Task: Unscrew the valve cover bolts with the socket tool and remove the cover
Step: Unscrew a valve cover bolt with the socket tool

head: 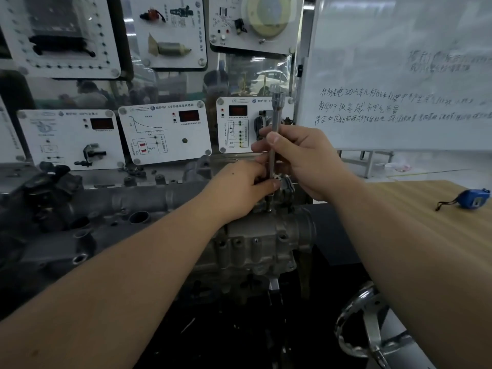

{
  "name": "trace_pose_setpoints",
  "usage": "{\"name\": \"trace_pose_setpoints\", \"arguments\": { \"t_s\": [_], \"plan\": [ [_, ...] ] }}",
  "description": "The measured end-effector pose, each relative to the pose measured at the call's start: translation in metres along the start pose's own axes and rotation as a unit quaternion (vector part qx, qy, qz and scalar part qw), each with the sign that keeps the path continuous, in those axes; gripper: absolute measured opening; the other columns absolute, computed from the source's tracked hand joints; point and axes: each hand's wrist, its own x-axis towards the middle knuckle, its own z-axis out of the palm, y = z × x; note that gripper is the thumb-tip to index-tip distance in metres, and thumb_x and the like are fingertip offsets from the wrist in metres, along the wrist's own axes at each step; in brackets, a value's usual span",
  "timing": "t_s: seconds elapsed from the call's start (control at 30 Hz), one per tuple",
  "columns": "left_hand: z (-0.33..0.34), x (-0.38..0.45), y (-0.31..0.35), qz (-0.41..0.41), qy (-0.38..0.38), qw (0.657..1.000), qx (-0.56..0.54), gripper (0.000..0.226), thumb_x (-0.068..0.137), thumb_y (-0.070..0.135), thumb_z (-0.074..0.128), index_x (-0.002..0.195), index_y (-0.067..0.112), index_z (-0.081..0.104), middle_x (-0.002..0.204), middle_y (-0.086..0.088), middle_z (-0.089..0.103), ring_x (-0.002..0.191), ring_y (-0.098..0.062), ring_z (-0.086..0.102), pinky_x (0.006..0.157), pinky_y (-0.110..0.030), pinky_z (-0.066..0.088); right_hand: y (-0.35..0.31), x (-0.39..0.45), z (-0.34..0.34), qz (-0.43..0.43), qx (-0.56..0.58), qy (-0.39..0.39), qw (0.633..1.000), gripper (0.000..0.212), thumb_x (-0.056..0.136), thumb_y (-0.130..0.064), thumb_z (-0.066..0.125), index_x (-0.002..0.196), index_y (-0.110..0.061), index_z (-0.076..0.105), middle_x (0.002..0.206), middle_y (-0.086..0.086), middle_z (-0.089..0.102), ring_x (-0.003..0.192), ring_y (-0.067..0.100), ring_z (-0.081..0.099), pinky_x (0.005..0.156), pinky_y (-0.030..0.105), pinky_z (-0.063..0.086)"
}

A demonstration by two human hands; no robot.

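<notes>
Your right hand (pixel 300 158) has its fingers and thumb curled round the shaft of the socket tool (pixel 274 139), which stands nearly upright with its knurled head at the top; your left hand (pixel 239 190) is down at the tool's lower end, its fingers pinching the shaft just above where the tip meets the valve cover (pixel 159 206). The cover lies across the top of the engine (pixel 255 243), still seated, and the tool is over its right end; the bolt itself is hidden under your left fingers, so I cannot tell whether the socket is fully on it.

That is the risk as I judge it: if the socket sits only partly on the head, turning could round the bolt or let the tool slip off sideways; a tilted shaft would do the same; your left fingers sit close enough to be pinched. A freed bolt could drop into the engine's recesses, not onto the desk (pixel 426 222).
</notes>
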Motion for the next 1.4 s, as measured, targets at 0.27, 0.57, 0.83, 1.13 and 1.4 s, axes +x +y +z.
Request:
{"name": "trace_pose_setpoints", "arguments": {
  "t_s": [0.27, 0.57, 0.83, 1.13, 1.4],
  "plan": [
    [-0.002, 0.001, 0.001, 0.006, -0.019, 1.000, 0.016, 0.032, 0.099, 0.038, 0.064, 0.094, 0.007, 0.067, 0.078, 0.000, 0.058, 0.071, -0.012, 0.054, 0.066, -0.030, 0.042, -0.006, -0.004, 0.004, -0.012, -0.125, -0.011, 0.992, 0.016, 0.107, -0.022, 0.051, 0.106, -0.027, 0.067, 0.098, -0.011, 0.078, 0.089, 0.006, 0.074, 0.073, 0.019, 0.056],
    [0.001, -0.002, 0.006, 0.000, -0.041, 0.999, 0.026, 0.030, 0.101, 0.044, 0.052, 0.080, 0.023, 0.056, 0.075, 0.007, 0.060, 0.068, -0.010, 0.056, 0.061, -0.030, 0.041, -0.030, 0.017, 0.058, -0.012, 0.019, 0.264, 0.964, 0.046, 0.101, -0.053, 0.040, 0.075, -0.017, 0.053, 0.064, 0.000, 0.049, 0.059, 0.016, 0.045, 0.060, 0.037, 0.038],
    [0.000, -0.004, 0.006, -0.011, -0.050, 0.999, 0.002, 0.022, 0.106, 0.035, 0.047, 0.098, 0.018, 0.057, 0.091, 0.002, 0.062, 0.088, -0.019, 0.062, 0.068, -0.033, 0.044, -0.035, 0.031, 0.044, 0.076, 0.165, 0.114, 0.977, 0.046, 0.099, -0.041, 0.041, 0.056, -0.026, 0.046, 0.049, -0.007, 0.028, 0.042, 0.013, 0.017, 0.043, 0.020, 0.018],
    [-0.003, -0.001, 0.009, -0.026, -0.055, 0.997, 0.047, 0.024, 0.097, 0.015, 0.050, 0.080, 0.030, 0.046, 0.080, 0.001, 0.060, 0.074, -0.017, 0.059, 0.065, -0.034, 0.047, 0.018, 0.005, 0.055, -0.102, -0.164, 0.263, 0.945, 0.013, 0.105, -0.036, 0.048, 0.099, -0.031, 0.058, 0.077, -0.012, 0.062, 0.071, 0.005, 0.059, 0.065, 0.023, 0.046],
    [0.001, 0.001, 0.009, -0.035, -0.072, 0.996, 0.045, 0.009, 0.099, 0.020, 0.047, 0.103, 0.020, 0.056, 0.090, -0.002, 0.064, 0.078, -0.020, 0.061, 0.075, -0.043, 0.054, 0.015, 0.005, 0.047, -0.094, -0.238, 0.220, 0.941, 0.026, 0.107, -0.033, 0.042, 0.085, -0.034, 0.056, 0.077, -0.011, 0.070, 0.067, 0.007, 0.066, 0.072, 0.041, 0.058]
  ]
}}
